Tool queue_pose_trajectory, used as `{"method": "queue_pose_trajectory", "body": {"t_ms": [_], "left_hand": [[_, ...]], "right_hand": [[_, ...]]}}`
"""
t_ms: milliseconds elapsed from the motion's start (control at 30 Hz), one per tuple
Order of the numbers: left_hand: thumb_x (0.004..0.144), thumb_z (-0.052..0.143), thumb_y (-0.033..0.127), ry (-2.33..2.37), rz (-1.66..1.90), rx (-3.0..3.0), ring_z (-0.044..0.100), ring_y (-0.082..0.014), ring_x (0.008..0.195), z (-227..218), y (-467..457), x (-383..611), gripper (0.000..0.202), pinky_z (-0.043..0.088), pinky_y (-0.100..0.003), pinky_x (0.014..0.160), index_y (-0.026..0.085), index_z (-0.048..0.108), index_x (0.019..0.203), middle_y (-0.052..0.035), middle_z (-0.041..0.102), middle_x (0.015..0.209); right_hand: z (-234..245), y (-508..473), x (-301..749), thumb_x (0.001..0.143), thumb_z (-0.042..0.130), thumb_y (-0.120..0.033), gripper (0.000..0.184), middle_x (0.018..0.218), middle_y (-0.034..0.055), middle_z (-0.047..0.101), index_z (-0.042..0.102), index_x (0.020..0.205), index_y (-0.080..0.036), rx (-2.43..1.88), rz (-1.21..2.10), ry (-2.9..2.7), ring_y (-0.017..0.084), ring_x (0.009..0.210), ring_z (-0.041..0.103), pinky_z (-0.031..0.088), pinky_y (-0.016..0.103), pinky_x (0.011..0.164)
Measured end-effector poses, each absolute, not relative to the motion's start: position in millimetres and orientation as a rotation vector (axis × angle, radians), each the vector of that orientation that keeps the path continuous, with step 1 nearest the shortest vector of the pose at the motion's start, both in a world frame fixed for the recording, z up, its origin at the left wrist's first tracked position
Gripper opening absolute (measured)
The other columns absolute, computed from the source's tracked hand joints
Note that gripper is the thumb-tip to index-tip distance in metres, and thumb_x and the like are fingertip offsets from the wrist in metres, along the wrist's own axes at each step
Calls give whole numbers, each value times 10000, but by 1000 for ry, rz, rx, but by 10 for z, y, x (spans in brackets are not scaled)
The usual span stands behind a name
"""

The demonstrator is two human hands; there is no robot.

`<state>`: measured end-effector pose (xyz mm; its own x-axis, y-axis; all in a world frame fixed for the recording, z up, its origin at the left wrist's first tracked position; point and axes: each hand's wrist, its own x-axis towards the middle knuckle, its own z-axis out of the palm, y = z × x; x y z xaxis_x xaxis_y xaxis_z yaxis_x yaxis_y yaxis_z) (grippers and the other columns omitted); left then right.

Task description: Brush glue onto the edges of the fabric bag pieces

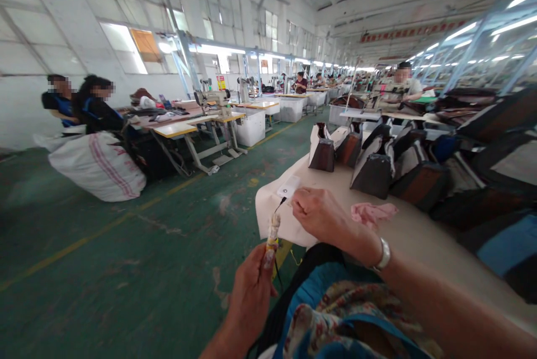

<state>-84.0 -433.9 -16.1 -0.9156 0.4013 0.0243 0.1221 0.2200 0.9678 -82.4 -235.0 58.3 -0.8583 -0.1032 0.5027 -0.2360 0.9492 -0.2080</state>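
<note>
My left hand (254, 286) is closed around a stick-like tool with a whitish, wrapped handle (273, 228), which points up toward the table corner. A thin dark piece (280, 203) shows at its upper end, close to a small white box (289, 185) with a round dark mark. Whether the dark piece joins the tool or the box, I cannot tell. My right hand (316, 213) has its fingers curled together beside the white box, above the table. What those fingers hold, if anything, is hidden. A dark cord (278, 275) hangs below the tool near my left hand.
The pale-covered table (335, 185) carries a crumpled pink cloth (373, 212) and several dark, boxy bag pieces (373, 174). Across the green floor (126, 247) stand a stuffed white sack (98, 166) and a sewing machine (213, 99). Other people sit at distant worktables.
</note>
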Motion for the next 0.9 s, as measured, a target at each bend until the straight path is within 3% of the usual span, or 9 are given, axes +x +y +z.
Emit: {"method": "queue_pose_trajectory", "body": {"t_ms": [133, 267, 400, 567, 667, 767, 900], "left_hand": [[877, 519, 582, 2241, 1772, 485, 517, -122, 549, -199, -4345, -887, 454, 494, -233, 485, 163, 642, 1003, 6, 543, 721], [883, 537, 527, 2258, 1764, 524, 533, -128, 583, -219, -4340, -894, 366, 510, -236, 516, 177, 636, 929, 7, 541, 735], [904, 510, 507, 2349, 1714, 535, 548, -137, 608, -217, -4366, -875, 328, 501, -229, 536, 192, 601, 889, 16, 534, 718], [904, 512, 475, 2440, 1667, 530, 533, -129, 570, -237, -4383, -904, 305, 436, -213, 531, 190, 568, 808, 29, 529, 634], [900, 523, 443, 2474, 1645, 548, 528, -124, 531, -236, -4371, -909, 279, 389, -212, 522, 190, 568, 792, 33, 539, 589], [888, 541, 437, 2532, 1636, 534, 508, -126, 532, -241, -4379, -890, 271, 364, -215, 516, 196, 562, 767, 31, 534, 589], [898, 526, 419, 2564, 1614, 527, 492, -126, 547, -312, -4418, -892, 259, 356, -219, 533, 202, 543, 758, 33, 514, 606]], "right_hand": [[592, -2390, -684, 828, 507, -44, 211, 639, -23, 502, 483, 664, -174, 385, 574, -2514, 106, 589, 417, 261, 264, 578], [546, -2491, -670, 863, 495, -61, 199, 668, 6, 550, 529, 698, -167, 444, 432, -2625, 123, 590, 423, 246, 279, 560], [505, -2345, -797, 857, 500, -52, 179, 694, 35, 577, 551, 720, -154, 221, 332, -2629, 136, 600, 451, 235, 287, 552], [550, -2343, -692, 836, 507, -45, 210, 630, -22, 513, 508, 667, -169, 354, 575, -2517, 106, 581, 420, 259, 259, 575], [555, -2428, -691, 838, 510, -49, 195, 658, -6, 542, 524, 682, -166, 482, 489, -2593, 113, 589, 419, 247, 269, 565], [519, -2362, -805, 843, 501, -44, 204, 681, 27, 568, 529, 678, -160, 334, 357, -2644, 125, 587, 423, 219, 286, 545], [510, -2283, -799, 820, 508, -32, 218, 619, -12, 512, 496, 648, -167, 244, 505, -2569, 109, 572, 416, 242, 266, 560]]}}
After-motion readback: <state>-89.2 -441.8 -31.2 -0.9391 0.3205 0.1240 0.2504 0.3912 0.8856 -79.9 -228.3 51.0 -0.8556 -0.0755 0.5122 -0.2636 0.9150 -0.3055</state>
